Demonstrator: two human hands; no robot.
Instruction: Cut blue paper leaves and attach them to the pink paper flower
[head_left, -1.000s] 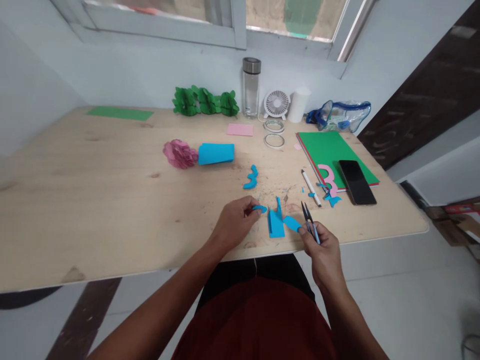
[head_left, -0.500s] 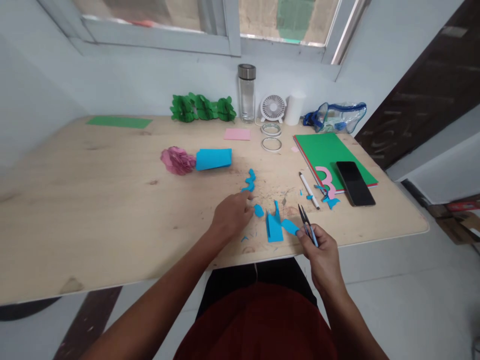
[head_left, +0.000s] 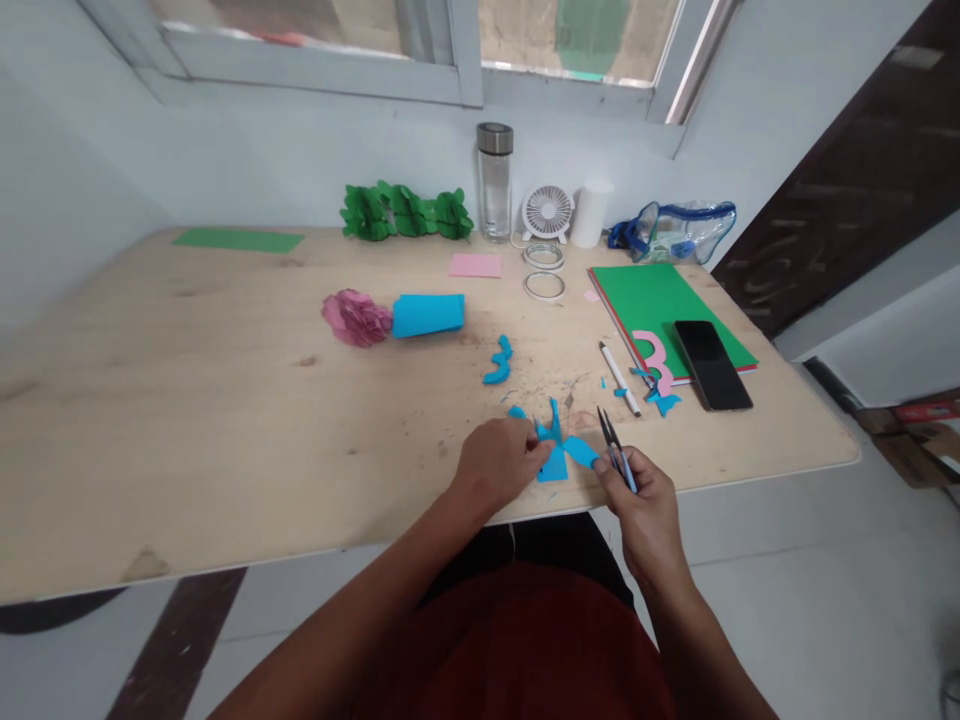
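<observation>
My right hand (head_left: 637, 495) holds scissors (head_left: 613, 445) with dark, pointed blades spread apart and light-blue handles. Thumb and finger of that hand also pinch a blue paper petal shape (head_left: 580, 452). My left hand (head_left: 499, 458) has come down at the left edge of a folded blue paper piece (head_left: 553, 466), fingers curled together on it. A small blue cut-out (head_left: 516, 411) shows partly behind that hand. Farther back lies a short wavy row of blue paper pieces (head_left: 498, 362).
A pink paper flower (head_left: 355, 318) and blue sheets (head_left: 427, 315) lie at left centre. On the right are a white pen (head_left: 619, 380), a phone (head_left: 711, 365) and green paper (head_left: 645, 300). A bottle (head_left: 495, 190) and fan (head_left: 547, 213) stand by the wall.
My left hand has moved from the wavy blue pieces toward me and right, onto the folded blue paper. The right hand still holds the scissors and petal shape.
</observation>
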